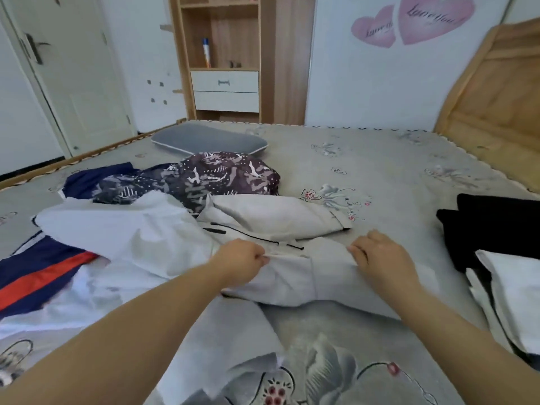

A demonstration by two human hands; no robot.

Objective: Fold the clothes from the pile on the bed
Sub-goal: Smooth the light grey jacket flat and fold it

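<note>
A light grey garment (306, 276) with a black drawstring lies across the bed (394, 171) in front of me. My left hand (242, 261) pinches its upper edge near the middle. My right hand (377, 258) grips the same edge further right, fingers curled over the cloth. To the left lies the pile: a white garment (117, 229), a navy piece with a red stripe (38, 276) and a dark purple patterned garment (222, 173) behind.
A stack of folded black and white clothes (496, 244) sits at the right. A grey pillow (207, 140) lies at the far side. A wooden headboard (496, 92) stands at the right, a shelf unit (225, 54) and a door (67, 68) beyond.
</note>
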